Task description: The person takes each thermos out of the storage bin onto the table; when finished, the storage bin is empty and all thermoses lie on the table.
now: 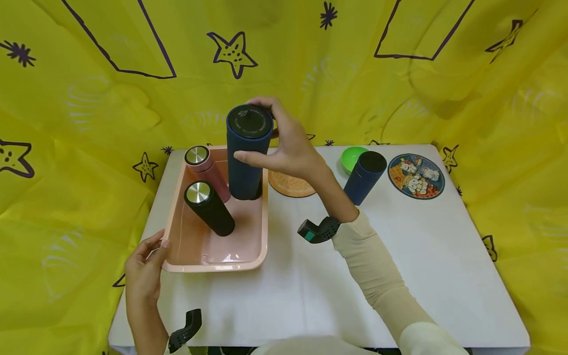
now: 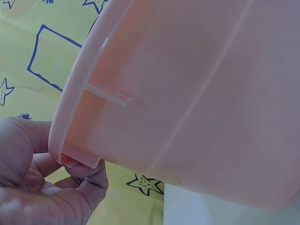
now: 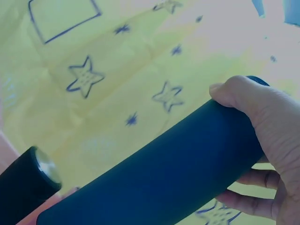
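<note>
My right hand [image 1: 293, 150] grips a large dark blue thermos bottle [image 1: 246, 170] near its black-topped upper end, thumb across the front. The bottle stands upright over the far right part of a pink plastic tub [image 1: 217, 268]. In the right wrist view, the thumb and fingers wrap the blue bottle [image 3: 164, 164]. At the tub's near left corner my left hand [image 1: 144, 268] pinches the rim; the left wrist view shows its fingers [image 2: 96, 180] hooked beneath that edge. Inside the tub are a pink thermos [image 1: 214, 180] and a black thermos [image 1: 210, 212], both with silvery lids.
A second dark blue thermos [image 1: 365, 178] stands on the white table [image 1: 355, 286], right of my right forearm. Behind it is a green bowl [image 1: 352, 158]. An orange round mat [image 1: 290, 186] lies beside the tub, and a cartoon-printed round mat [image 1: 416, 176] farther right. Yellow cloth [image 1: 284, 74] surrounds the table.
</note>
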The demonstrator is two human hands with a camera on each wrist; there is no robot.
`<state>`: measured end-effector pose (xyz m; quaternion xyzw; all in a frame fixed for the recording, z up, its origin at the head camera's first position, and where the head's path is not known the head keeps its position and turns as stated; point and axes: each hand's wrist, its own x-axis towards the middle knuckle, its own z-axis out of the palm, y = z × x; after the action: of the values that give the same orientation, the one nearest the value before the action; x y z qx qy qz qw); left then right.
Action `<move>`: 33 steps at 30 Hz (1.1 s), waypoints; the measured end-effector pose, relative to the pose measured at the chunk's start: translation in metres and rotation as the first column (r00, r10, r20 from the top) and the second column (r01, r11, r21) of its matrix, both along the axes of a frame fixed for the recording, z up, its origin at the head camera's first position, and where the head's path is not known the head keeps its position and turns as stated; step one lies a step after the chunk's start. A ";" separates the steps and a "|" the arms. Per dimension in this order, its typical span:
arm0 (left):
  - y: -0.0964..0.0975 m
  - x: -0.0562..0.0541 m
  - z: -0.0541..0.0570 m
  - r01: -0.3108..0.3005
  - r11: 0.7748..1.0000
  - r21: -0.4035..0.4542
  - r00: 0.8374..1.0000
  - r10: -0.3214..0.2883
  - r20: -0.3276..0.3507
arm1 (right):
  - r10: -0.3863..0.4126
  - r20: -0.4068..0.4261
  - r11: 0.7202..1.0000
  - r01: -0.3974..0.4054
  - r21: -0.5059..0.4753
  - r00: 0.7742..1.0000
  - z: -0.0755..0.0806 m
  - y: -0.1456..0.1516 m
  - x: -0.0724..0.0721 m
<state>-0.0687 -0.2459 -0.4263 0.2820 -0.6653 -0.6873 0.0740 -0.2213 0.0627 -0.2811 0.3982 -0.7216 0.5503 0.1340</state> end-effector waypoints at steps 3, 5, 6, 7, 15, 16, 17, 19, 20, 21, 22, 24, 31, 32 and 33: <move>0.000 -0.001 -0.001 -0.004 1.000 -0.002 1.000 0.004 -0.002 | -0.030 -0.014 0.999 0.029 -0.029 0.999 0.011 0.007 0.007; -0.001 -0.001 -0.002 -0.004 1.000 0.000 1.000 0.004 -0.003 | -0.054 -0.028 0.998 0.053 -0.038 0.998 0.016 0.013 0.011; -0.001 -0.001 -0.002 -0.003 1.000 0.002 1.000 0.003 -0.003 | -0.068 -0.037 0.997 0.067 -0.040 0.997 0.018 0.016 0.013; -0.001 0.000 -0.002 -0.003 1.000 0.001 1.000 0.003 -0.003 | -0.078 -0.048 0.996 0.076 -0.042 0.996 0.019 0.019 0.015; -0.001 0.001 -0.002 -0.001 1.000 -0.005 1.000 0.001 0.013 | -0.129 -0.122 0.991 0.123 -0.058 0.984 0.020 0.048 0.026; -0.001 0.001 -0.002 0.001 1.000 -0.008 1.000 -0.001 0.015 | -0.138 -0.129 0.990 0.132 -0.054 0.982 0.019 0.052 0.027; -0.001 0.001 -0.002 0.005 1.000 -0.013 1.000 -0.005 0.016 | -0.144 -0.134 0.989 0.139 -0.049 0.980 0.017 0.055 0.028; -0.001 0.001 -0.002 0.006 1.000 -0.021 1.000 -0.006 0.017 | -0.168 -0.136 0.986 0.164 -0.035 0.976 0.014 0.063 0.031; -0.001 0.001 -0.002 0.008 1.000 -0.026 1.000 -0.007 0.017 | -0.182 -0.132 0.983 0.180 -0.028 0.974 0.012 0.066 0.031; -0.001 0.000 -0.002 0.009 1.000 -0.029 1.000 -0.009 0.017 | -0.198 -0.126 0.980 0.197 -0.022 0.972 0.010 0.069 0.032; -0.001 0.000 -0.002 0.010 0.999 -0.033 1.000 -0.009 0.018 | -0.212 -0.119 0.977 0.212 -0.013 0.970 0.008 0.072 0.033; -0.001 0.000 -0.001 0.011 0.999 -0.033 1.000 -0.010 0.018 | -0.241 -0.101 0.970 0.243 0.004 0.965 0.003 0.077 0.035; -0.001 0.000 -0.001 0.011 1.000 -0.023 1.000 -0.011 0.012 | -0.297 -0.025 0.954 0.298 0.041 0.955 -0.013 0.092 0.042; -0.001 0.001 -0.001 0.014 1.000 -0.025 1.000 -0.014 0.010 | -0.305 -0.019 0.951 0.306 0.048 0.952 -0.015 0.095 0.044; -0.001 0.001 -0.001 0.016 1.000 -0.027 1.000 -0.015 0.009 | -0.314 -0.011 0.948 0.315 0.057 0.949 -0.017 0.097 0.045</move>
<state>-0.0682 -0.2464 -0.4276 0.2787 -0.6769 -0.6777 0.0697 -0.1763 0.1601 -0.2983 0.2825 -0.7914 0.5001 0.2091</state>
